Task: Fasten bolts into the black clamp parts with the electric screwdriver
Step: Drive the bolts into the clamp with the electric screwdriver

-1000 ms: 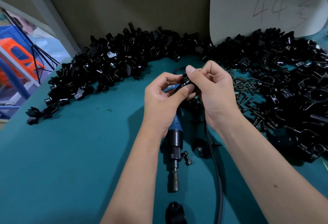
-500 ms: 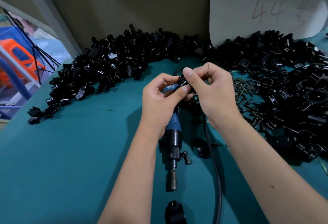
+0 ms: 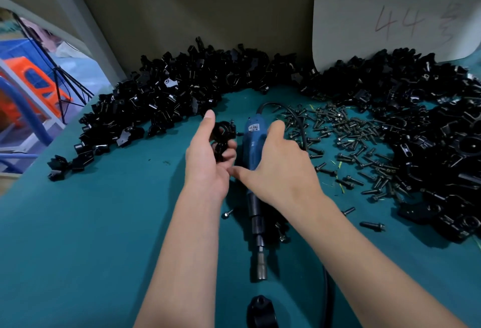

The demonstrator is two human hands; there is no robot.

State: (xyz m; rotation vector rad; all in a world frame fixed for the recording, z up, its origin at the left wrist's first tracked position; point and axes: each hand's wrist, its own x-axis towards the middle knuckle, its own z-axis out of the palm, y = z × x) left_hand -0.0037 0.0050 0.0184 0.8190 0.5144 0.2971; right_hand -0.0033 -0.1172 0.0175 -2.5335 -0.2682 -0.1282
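My left hand [image 3: 205, 166] grips a black clamp part [image 3: 221, 132] between thumb and curled fingers, held just above the teal table [image 3: 91, 223]; a bolt seems to stick out of its right side. The blue electric screwdriver [image 3: 253, 135] lies on the table pointing toward me, its metal socket tip [image 3: 261, 262] near the front. My right hand [image 3: 281, 171] lies over the screwdriver's body, thumb on its left side and fingers wrapped over the right. Loose bolts [image 3: 346, 140] are scattered to the right of the hands.
Heaps of black clamp parts run along the back left [image 3: 169, 98] and the right side [image 3: 429, 119]. A white board [image 3: 390, 15] marked "44" leans on the wall. One clamp part [image 3: 261, 309] lies at the front; the black cable [image 3: 328, 296] passes under my right arm.
Both hands were together on the clamp part above the screwdriver. Now they have parted: the left keeps the part and shifted left, the right dropped onto the screwdriver's body.
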